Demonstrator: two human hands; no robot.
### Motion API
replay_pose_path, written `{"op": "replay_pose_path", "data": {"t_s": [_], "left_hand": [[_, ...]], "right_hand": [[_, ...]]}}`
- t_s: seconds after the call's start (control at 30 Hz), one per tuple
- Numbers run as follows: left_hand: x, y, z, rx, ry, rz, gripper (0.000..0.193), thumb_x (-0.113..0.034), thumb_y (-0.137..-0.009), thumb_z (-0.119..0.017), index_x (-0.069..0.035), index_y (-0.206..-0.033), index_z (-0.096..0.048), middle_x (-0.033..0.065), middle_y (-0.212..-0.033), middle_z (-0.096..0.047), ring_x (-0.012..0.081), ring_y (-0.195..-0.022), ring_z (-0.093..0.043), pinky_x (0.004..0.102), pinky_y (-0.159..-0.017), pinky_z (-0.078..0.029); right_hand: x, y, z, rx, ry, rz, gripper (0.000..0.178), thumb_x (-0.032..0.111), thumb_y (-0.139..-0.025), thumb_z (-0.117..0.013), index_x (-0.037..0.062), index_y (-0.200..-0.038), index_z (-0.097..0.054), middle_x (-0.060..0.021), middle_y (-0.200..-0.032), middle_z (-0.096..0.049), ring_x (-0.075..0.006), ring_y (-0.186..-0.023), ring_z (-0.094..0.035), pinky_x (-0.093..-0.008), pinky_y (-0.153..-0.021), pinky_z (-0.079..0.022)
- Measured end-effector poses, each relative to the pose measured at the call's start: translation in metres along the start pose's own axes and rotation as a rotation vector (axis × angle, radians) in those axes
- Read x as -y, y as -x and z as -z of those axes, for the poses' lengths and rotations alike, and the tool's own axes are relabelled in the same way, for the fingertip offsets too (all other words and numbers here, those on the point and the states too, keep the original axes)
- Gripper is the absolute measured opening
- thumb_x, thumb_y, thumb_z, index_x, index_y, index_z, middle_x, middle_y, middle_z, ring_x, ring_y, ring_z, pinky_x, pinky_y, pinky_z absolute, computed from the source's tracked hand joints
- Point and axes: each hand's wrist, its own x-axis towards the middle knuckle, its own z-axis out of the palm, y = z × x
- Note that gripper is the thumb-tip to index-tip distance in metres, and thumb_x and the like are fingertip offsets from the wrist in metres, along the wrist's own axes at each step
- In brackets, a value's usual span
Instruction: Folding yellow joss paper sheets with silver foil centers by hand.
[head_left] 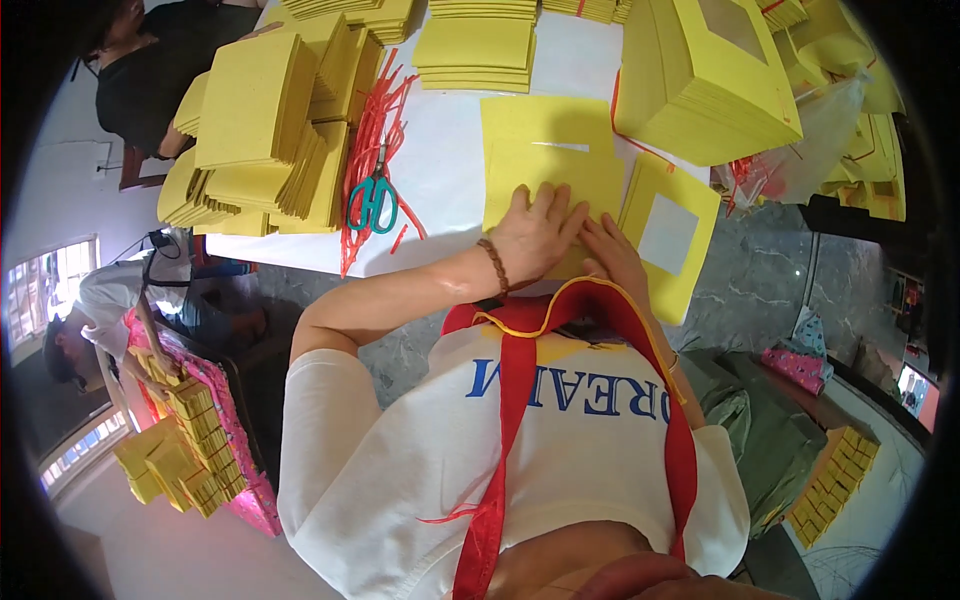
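Note:
In front of me on the white-covered table [450, 135] lie flat yellow paper pieces [545, 115], possibly envelopes, overlapping one another. My left hand [538, 230] is spread on top of them, palm down, fingers stretched forward. Close beside it, my right hand [613, 252] rests at their near right edge with its fingers extended; its thumb is partly hidden. A yellow envelope with a pale rectangular panel [670, 235] lies slanted just right of that hand. Teal-handled scissors [373, 203] sit to the left on loose red plastic strips [385, 110].
Yellow stacks [250, 105] rise at left, with another stack [472, 50] at the back. A tall pile [715, 90] stands right, by a clear plastic bag [815, 130]. At far left, another person [130, 300] sits by a pink-covered surface [255, 490]; a dark-clothed person [170, 75] is further back.

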Motion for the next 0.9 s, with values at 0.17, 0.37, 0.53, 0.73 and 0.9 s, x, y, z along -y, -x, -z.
{"op": "replay_pose_path", "data": {"t_s": [0.17,0.37,0.53,0.73,0.9], "left_hand": [[0.015,-0.004,0.007,-0.004,0.116,0.02,0.044,-0.014,-0.075,-0.054,-0.003,-0.117,-0.054,0.0144,-0.11,-0.057,0.0262,-0.093,-0.054,0.0347,-0.074,-0.044],[0.11,-0.028,0.073,-0.143,0.667,0.171,0.04,-0.003,-0.076,-0.05,-0.009,-0.115,-0.058,0.0167,-0.094,-0.064,0.0329,-0.079,-0.061,0.0392,-0.07,-0.049],[0.196,-0.064,0.052,-0.226,0.265,0.199,0.051,0.003,-0.075,-0.051,-0.013,-0.124,-0.053,0.0124,-0.116,-0.059,0.0274,-0.102,-0.057,0.0379,-0.088,-0.043],[0.245,-0.068,-0.054,-0.059,-0.113,0.18,0.053,-0.004,-0.078,-0.055,-0.021,-0.127,-0.048,0.002,-0.127,-0.053,0.0219,-0.116,-0.047,0.042,-0.095,-0.033],[0.253,-0.072,-0.064,-0.063,-0.125,0.152,0.055,-0.002,-0.078,-0.053,-0.021,-0.13,-0.046,0.0016,-0.128,-0.052,0.0224,-0.116,-0.048,0.0421,-0.092,-0.036]], "right_hand": [[0.007,-0.005,0.02,-0.233,-0.774,-0.239,0.041,0.027,-0.095,-0.042,0.0029,-0.127,-0.048,-0.0122,-0.13,-0.049,-0.0242,-0.124,-0.041,-0.0342,-0.105,-0.028],[0.0,-0.003,0.015,-0.396,-0.842,-0.374,0.041,0.026,-0.097,-0.036,-0.0005,-0.124,-0.049,-0.0122,-0.126,-0.051,-0.0221,-0.121,-0.043,-0.0331,-0.104,-0.028],[0.005,0.0,0.003,-0.349,-0.798,-0.361,0.037,0.024,-0.097,-0.037,-0.0006,-0.12,-0.051,-0.0122,-0.122,-0.052,-0.0212,-0.117,-0.045,-0.0309,-0.101,-0.031],[0.003,-0.001,-0.002,-0.353,-0.848,-0.36,0.031,0.018,-0.096,-0.039,-0.0003,-0.116,-0.054,-0.0125,-0.121,-0.053,-0.0215,-0.115,-0.047,-0.0299,-0.1,-0.033],[-0.002,-0.003,-0.003,-0.365,-0.741,-0.325,0.029,0.016,-0.095,-0.04,-0.0005,-0.113,-0.056,-0.0134,-0.12,-0.053,-0.0231,-0.114,-0.048,-0.031,-0.1,-0.033]]}}
